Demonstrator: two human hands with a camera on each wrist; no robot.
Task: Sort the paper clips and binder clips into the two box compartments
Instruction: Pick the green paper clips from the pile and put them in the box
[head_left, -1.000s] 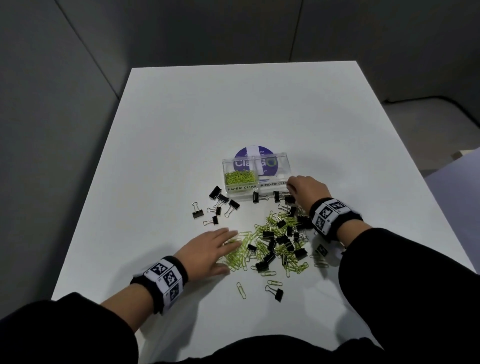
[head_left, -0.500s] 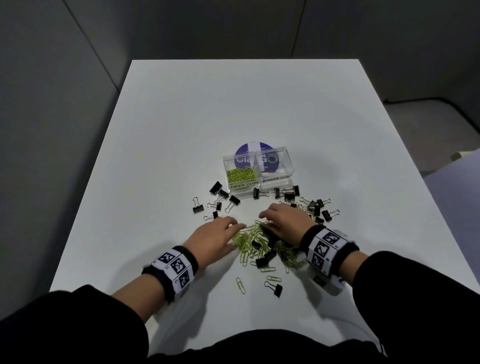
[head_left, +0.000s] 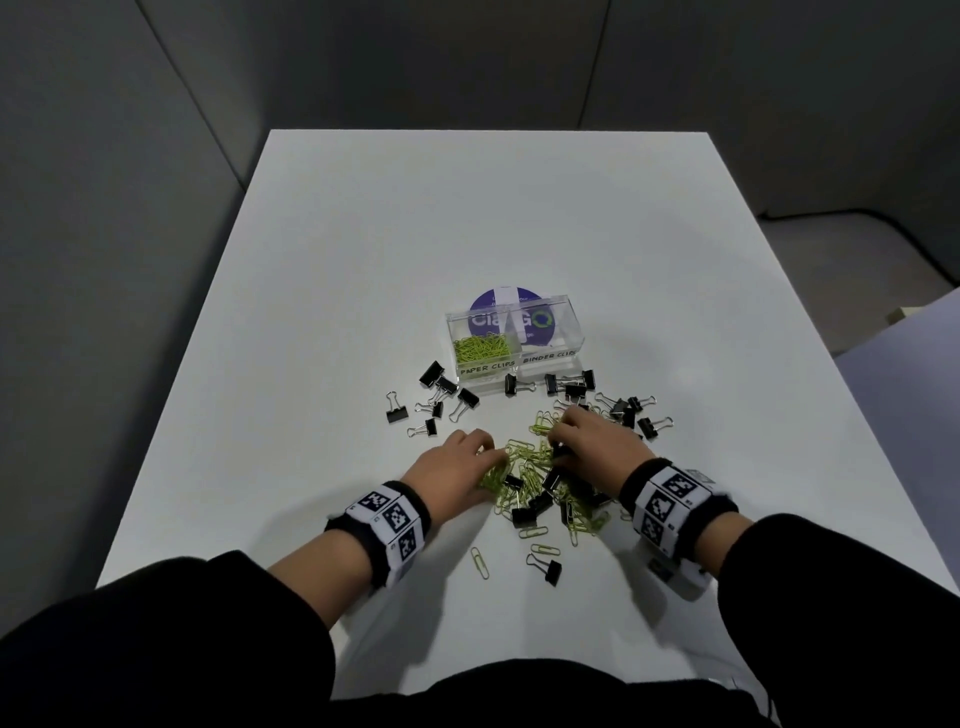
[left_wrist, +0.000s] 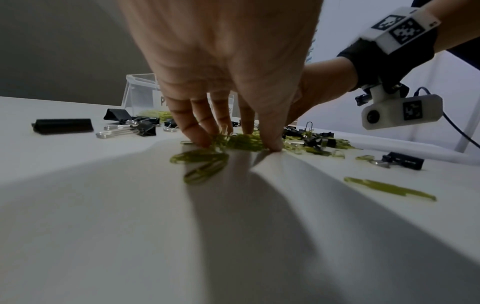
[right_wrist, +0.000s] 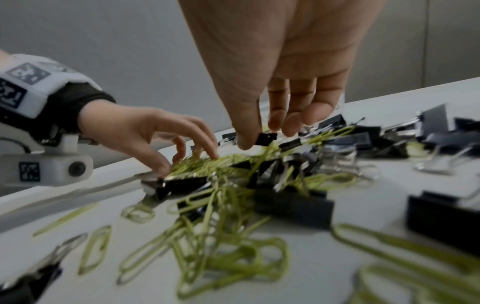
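1. On the white table (head_left: 363, 249), near the front edge: a mixed pile of thin green wire paper clips (head_left: 524, 467) and small black metal binder clips (head_left: 636, 413).
2. Left hand (head_left: 449, 470), fingers bent down, raking green clips together.
3. Right hand (head_left: 592, 441), thumb and fingers pinching one little black binder clip (right_wrist: 267, 138).
4. Clear plastic two-part box (head_left: 511, 338) just behind the pile; green clips in its left part.
5. Step now: picking up. Next, probably: lifting the black clip into the right part.
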